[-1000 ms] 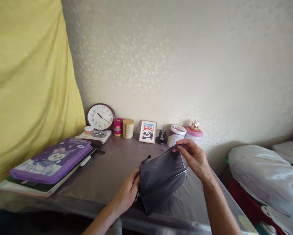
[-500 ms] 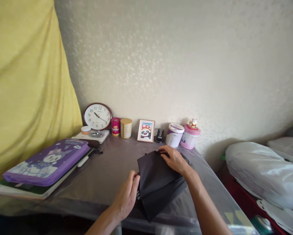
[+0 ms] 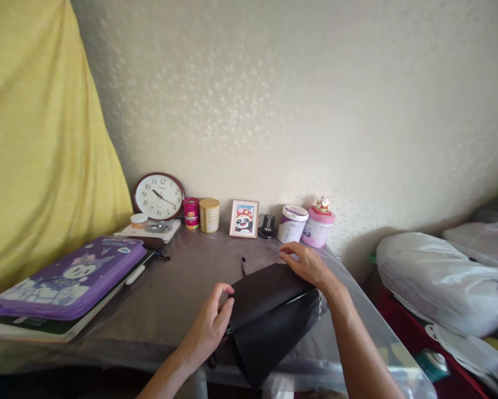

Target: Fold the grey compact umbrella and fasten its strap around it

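Note:
A folded black umbrella (image 3: 269, 316) lies on the grey table (image 3: 178, 288) near its front edge, its canopy fabric bunched and one metal rib showing. My left hand (image 3: 209, 327) grips its near left end, fingers curled round it. My right hand (image 3: 304, 265) rests on the far right edge of the fabric, fingers bent and pinching a fold. A short black strap (image 3: 243, 265) sticks out behind the umbrella.
A purple cartoon case (image 3: 70, 277) lies on books at the left. Along the wall stand a clock (image 3: 159, 195), a red tin (image 3: 191, 213), a gold tin (image 3: 209, 215), a panda picture frame (image 3: 244, 218), a white tub (image 3: 292, 224) and a pink tub (image 3: 317, 226). White plastic bags (image 3: 435, 282) lie at right.
My right hand lowered the raised umbrella fabric onto the table, then shifted to its far right edge. The left hand stayed at the near end. The view drifted left.

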